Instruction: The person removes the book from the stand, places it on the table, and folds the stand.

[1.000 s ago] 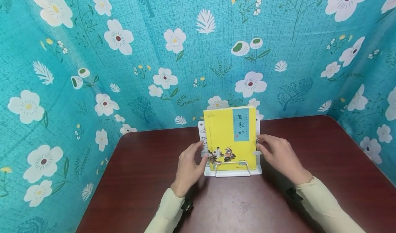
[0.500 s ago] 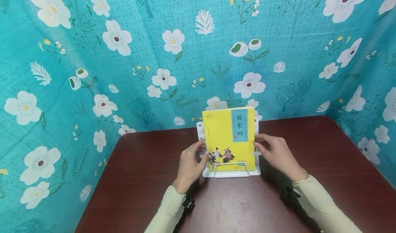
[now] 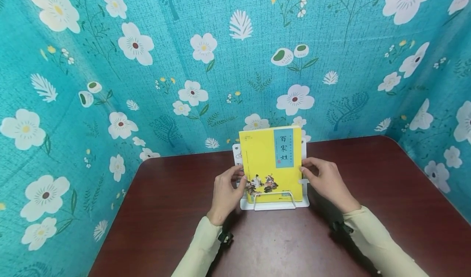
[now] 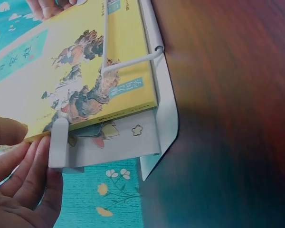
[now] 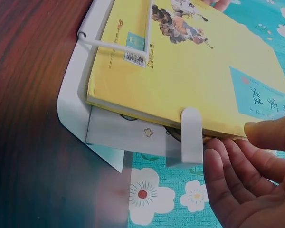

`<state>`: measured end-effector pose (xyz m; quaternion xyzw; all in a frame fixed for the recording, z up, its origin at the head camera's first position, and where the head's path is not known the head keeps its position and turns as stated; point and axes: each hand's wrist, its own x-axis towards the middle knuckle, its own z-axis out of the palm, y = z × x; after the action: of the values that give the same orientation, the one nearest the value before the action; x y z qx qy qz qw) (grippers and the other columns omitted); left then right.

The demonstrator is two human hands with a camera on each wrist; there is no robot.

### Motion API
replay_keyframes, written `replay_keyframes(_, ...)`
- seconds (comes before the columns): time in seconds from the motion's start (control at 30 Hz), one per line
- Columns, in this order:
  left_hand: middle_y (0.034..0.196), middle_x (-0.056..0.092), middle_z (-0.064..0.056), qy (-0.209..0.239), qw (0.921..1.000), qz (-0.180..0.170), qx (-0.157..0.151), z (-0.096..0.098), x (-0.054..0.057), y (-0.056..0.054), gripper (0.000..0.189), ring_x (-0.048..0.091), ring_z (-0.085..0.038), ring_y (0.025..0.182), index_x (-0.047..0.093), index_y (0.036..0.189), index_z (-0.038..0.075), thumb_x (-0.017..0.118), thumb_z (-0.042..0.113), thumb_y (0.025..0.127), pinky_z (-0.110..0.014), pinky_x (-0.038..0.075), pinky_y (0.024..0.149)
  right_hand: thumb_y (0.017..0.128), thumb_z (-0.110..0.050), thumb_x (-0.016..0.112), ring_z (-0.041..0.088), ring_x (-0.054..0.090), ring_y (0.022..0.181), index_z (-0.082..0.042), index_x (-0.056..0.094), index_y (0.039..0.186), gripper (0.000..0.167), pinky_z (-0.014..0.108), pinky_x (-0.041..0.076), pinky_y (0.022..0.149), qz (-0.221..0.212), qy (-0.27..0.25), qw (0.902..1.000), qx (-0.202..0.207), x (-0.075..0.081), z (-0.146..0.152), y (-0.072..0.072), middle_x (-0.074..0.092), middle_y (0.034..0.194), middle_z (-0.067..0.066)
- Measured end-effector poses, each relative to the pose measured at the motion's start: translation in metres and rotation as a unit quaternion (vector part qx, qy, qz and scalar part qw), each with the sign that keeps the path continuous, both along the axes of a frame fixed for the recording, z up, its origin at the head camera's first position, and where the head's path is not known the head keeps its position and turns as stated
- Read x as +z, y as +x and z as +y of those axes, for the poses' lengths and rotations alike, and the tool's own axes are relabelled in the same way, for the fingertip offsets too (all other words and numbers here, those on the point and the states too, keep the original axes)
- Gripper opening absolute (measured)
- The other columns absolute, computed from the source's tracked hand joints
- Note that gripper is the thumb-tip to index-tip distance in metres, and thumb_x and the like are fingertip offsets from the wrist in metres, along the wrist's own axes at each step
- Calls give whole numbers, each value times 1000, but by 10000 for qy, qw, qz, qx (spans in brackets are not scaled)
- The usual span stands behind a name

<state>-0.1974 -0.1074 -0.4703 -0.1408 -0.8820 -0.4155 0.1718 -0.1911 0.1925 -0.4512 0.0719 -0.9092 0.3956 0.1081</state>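
A yellow book (image 3: pixel 265 158) with a blue title panel (image 3: pixel 284 148) stands on a white book stand (image 3: pixel 301 203), leaning slightly back, between four and five o'clock from the middle of the head view. Taking the book as the clock's centre, the left hand (image 3: pixel 225 193) lies at eight o'clock and pinches the nine o'clock edge, thumb on the front cover and fingers tucked behind. The right hand (image 3: pixel 327 181) lies between three and four o'clock and pinches the three o'clock edge, with the thumb at the front and the fingers curled behind. Just beside the fingers are two white clips, one (image 4: pixel 60 142) at eight o'clock and one (image 5: pixel 192 137) at four, the latter lapping over the cover; whether either hand touches them I cannot tell. A white wire loop (image 4: pixel 133 62) crosses the book's front at six o'clock. The stand rests on a dark red-brown table (image 3: pixel 176 211), near its twelve o'clock edge, with a flowered turquoise curtain (image 3: pixel 158 80) beyond. Pale sleeves (image 3: pixel 198 244) cover both forearms.
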Motion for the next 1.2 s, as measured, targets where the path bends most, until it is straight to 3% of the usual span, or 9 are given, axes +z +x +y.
replay_keyframes(0.23,98,81,-5,335,9994,-33,74,-2,-5,-7,20,77,-12,85,78,112,5,77,8,93,-26,63,77,96,-3,71,26,66,86,2,72,120,25,27,55,69,17,-157,9999,-47,-3,-2,-1,76,107,19)
replay_keyframes(0.43,97,81,-6,525,9985,-148,-59,-1,-5,-11,19,77,-14,84,79,111,6,78,7,92,-24,62,75,95,-3,72,28,67,86,2,73,119,25,29,57,72,33,-145,9998,-164,-5,2,-3,78,106,19)
replay_keyframes(0.77,96,82,-5,658,9978,-51,39,-2,-7,-10,21,76,-13,82,81,111,7,79,6,91,-22,61,72,97,-5,71,29,67,88,1,73,121,25,24,51,66,-160,-392,9990,-120,-5,1,-3,77,110,20)
replay_keyframes(1.2,97,82,-5,851,9961,209,137,4,-4,-10,19,77,-14,82,82,109,8,80,5,90,-24,62,74,98,-6,70,29,66,89,-1,73,122,26,23,51,65,-39,-604,9978,-263,-8,2,-1,78,110,19)
